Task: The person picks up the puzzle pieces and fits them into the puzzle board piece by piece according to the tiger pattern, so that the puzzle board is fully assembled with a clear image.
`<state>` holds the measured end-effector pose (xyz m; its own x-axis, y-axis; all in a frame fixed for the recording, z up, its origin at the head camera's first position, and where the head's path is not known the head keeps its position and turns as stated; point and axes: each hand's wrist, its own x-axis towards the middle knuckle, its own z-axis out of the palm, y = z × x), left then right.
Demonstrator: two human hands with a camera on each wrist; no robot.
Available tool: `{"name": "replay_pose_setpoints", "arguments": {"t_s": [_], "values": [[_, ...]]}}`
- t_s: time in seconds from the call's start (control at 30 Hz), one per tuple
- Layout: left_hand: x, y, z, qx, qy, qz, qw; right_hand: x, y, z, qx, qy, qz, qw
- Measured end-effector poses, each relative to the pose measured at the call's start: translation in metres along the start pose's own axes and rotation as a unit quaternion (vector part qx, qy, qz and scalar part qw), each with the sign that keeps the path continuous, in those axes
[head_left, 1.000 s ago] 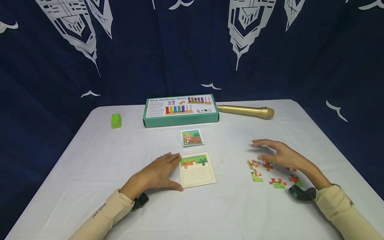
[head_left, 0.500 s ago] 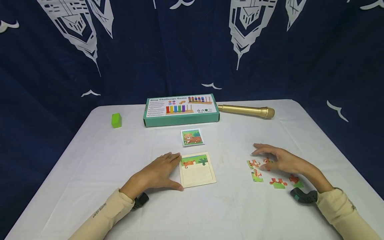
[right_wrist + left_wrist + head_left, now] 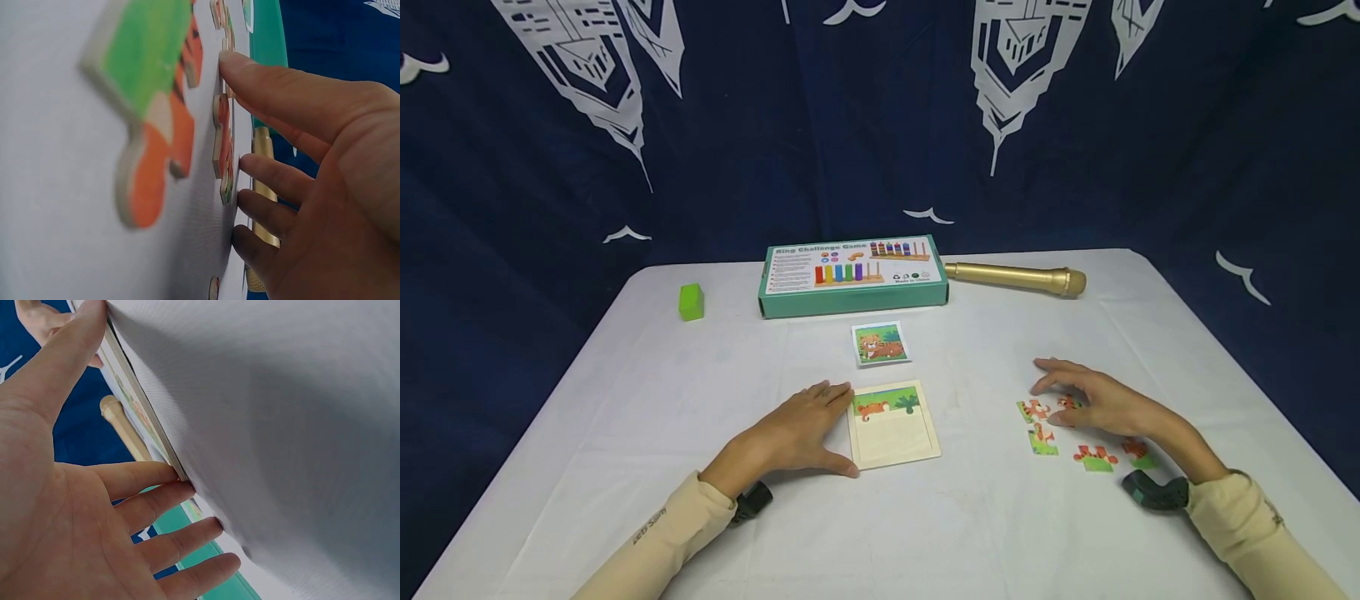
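My left hand (image 3: 793, 429) lies flat beside a wooden puzzle board (image 3: 895, 442), its thumb and fingertips touching the left edge. The board's top strip bears a picture of green background and part of an orange tiger; its lower part is bare wood. My right hand (image 3: 1108, 402) hovers low over loose jigsaw pieces, fingers spread and slightly bent. In the right wrist view the thumb (image 3: 281, 87) is right by a piece; whether it touches cannot be told. A green and orange piece (image 3: 147, 62) looms close to that camera. My right hand hides some pieces.
Behind the board lies a tiger picture card (image 3: 881, 343). Farther back are a green game box (image 3: 853, 304) and a gold microphone (image 3: 1015, 277). A green block (image 3: 691, 302) stands at the back left. Loose pieces (image 3: 1096, 458) lie on the white cloth.
My right hand has come lower and slightly nearer over the loose pieces, uncovering an upper piece beside the thumb. My left hand and the board have stayed put.
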<state>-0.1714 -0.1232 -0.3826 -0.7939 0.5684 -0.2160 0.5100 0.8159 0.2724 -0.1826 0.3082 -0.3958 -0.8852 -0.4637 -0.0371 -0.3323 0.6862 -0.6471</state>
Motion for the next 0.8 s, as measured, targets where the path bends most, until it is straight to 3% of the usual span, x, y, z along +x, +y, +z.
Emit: {"name": "replay_pose_setpoints", "arguments": {"t_s": [0.8], "values": [[0.0007, -0.0006, 0.0009, -0.002, 0.003, 0.001, 1.0, -0.0009, -0.002, 0.0024, 0.003, -0.005, -0.011, 0.9999]]}}
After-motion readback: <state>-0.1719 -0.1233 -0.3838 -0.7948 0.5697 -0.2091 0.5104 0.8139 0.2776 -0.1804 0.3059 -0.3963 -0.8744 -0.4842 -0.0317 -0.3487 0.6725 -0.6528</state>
